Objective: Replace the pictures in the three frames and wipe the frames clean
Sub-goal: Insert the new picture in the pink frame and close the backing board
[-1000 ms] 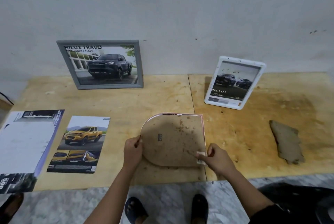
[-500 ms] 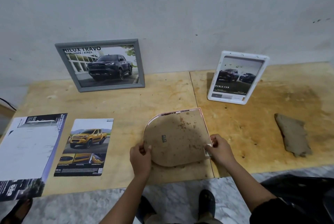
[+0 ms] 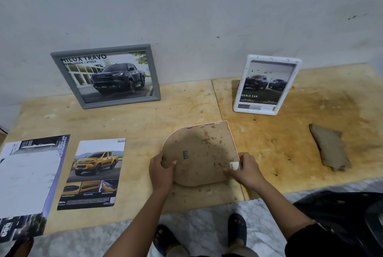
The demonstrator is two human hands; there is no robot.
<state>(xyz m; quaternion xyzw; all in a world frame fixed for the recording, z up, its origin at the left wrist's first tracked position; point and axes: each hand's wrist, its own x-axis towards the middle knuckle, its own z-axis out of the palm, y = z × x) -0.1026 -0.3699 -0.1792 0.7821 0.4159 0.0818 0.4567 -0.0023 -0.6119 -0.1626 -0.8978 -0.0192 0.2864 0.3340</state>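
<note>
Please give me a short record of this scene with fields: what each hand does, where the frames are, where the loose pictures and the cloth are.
left hand: grips rounded left edge of arched frame
right hand: grips its right edge, near a white sticker
arched frame: back side up, on the table
grey frame: leans on wall, back left
white frame: stands upright, back right
yellow truck picture: flat, front left
large sheet: flat, far left
cloth: right, untouched

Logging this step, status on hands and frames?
Both hands, left and right, grip third frame, face down. Grey frame and white frame stand against wall. Cloth untouched, nothing blocking.
</note>
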